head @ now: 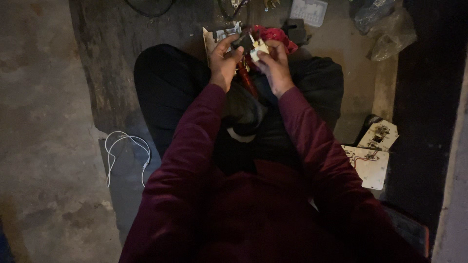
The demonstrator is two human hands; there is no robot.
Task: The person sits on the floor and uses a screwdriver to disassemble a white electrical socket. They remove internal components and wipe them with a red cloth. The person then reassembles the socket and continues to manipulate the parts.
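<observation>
I sit cross-legged on a concrete floor in maroon sleeves and dark trousers. My left hand (pixel 224 61) grips a screwdriver with a red handle (pixel 245 80) that points down toward my lap. My right hand (pixel 274 65) pinches a small white electrical part (pixel 259 48) between thumb and fingers, right beside the left hand. A dark piece sits between the two hands; I cannot make out what it is. Just beyond the hands lie a red cloth (pixel 274 34) and a pale switch plate (pixel 217 36).
Two white circuit-backed plates (pixel 373 163) lie on the floor at my right knee. A white cable (pixel 124 153) curls at my left. A white boxy part (pixel 309 10) and crumpled plastic bags (pixel 390 27) lie at the top right.
</observation>
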